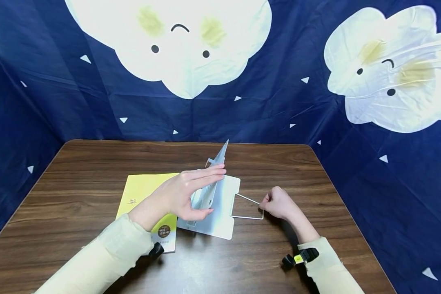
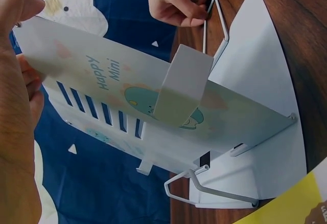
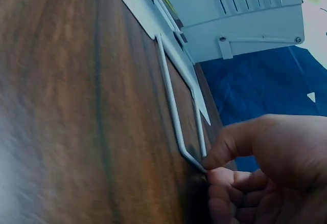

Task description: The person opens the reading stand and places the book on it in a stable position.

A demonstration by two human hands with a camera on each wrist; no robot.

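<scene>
A pale blue-white metal book stand [image 1: 226,212] is on the table, its panel [image 2: 76,55] raised at a steep angle over the flat base. "Happy Mini" and a cartoon figure are printed on the panel's front. My left hand [image 1: 183,194] grips the panel's upper part, thumb on one side and fingers on the other. From the base's right side a bent wire leg [image 3: 174,116] sticks out over the table. My right hand [image 1: 279,203] pinches the outer end of that leg between thumb and forefinger. Slots and a hinged metal strut [image 3: 260,39] show on the panel's back.
A yellow book [image 1: 147,185] lies to the left of the stand, partly under my left forearm. The brown wooden table [image 1: 272,163] ends at a blue cloth backdrop [image 1: 279,110] with white clouds. A page clip [image 2: 184,86] juts from the panel.
</scene>
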